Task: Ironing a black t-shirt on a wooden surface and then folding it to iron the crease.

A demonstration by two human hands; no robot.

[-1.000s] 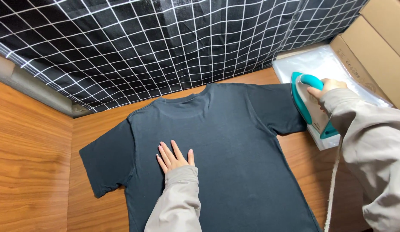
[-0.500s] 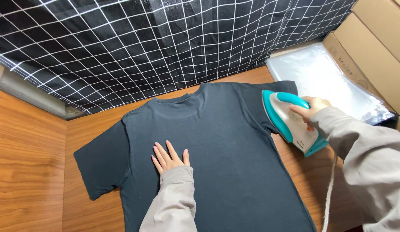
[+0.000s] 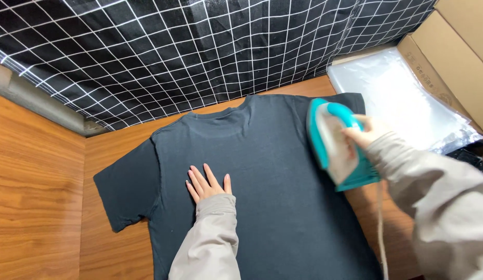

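While the dark T-shirt (image 3: 262,181) lies flat on the wooden table (image 3: 39,207), collar toward twelve o'clock and its long axis running twelve to six, the left hand (image 3: 208,184) rests palm-down on its chest, fingers straight and slightly apart. At three o'clock from that hand, the right hand (image 3: 363,136) is wrapped around a teal steam iron (image 3: 337,142) over the shirt's sleeve, nearer the clear plastic bags (image 3: 407,98).

Location: small garment-packing workroom | Evidence: my wooden worktable (image 3: 39,207) | stacked brown cardboard cartons (image 3: 454,46) | pile of clear plastic garment bags (image 3: 407,103) | black white-grid cloth backdrop (image 3: 174,52)
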